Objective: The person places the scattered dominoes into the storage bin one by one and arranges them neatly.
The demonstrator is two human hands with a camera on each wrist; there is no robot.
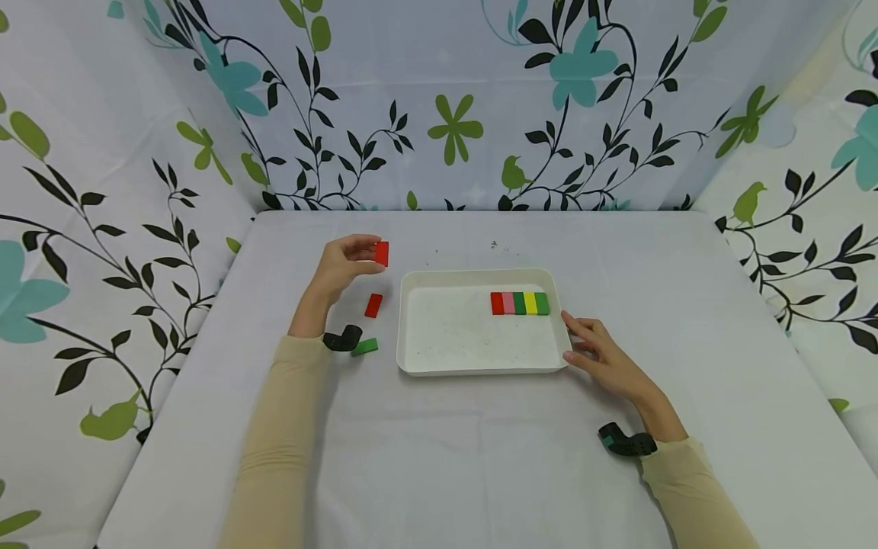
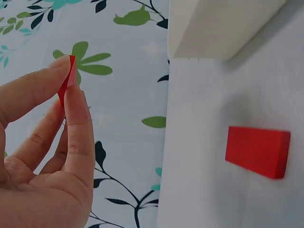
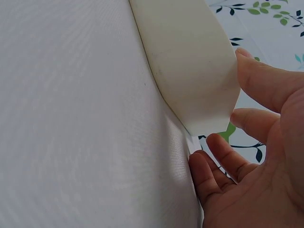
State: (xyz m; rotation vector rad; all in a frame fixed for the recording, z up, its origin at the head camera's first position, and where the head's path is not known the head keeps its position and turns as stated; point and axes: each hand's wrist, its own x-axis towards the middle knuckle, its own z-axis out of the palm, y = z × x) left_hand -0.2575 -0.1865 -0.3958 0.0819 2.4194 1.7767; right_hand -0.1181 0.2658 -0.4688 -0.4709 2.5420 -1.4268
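The left hand (image 1: 343,264) pinches a red block (image 1: 382,254) and the right hand (image 1: 604,360), fingers loosely spread, touches the tray (image 1: 473,343): likely a transfer step, next needing alignment with the block row (image 1: 519,303).

Tray (image 1: 473,343) on table (image 1: 411,473); row of five blocks (image 1: 520,303) inside, toward far right. Left of tray, on table: middle block (image 1: 373,306), with near block (image 1: 365,347) closer to the person. Behind both, held block (image 1: 382,254) in left hand (image 1: 343,263). Right hand (image 1: 604,362) at tray's right edge, touching. Curtain (image 1: 384,84) behind table.
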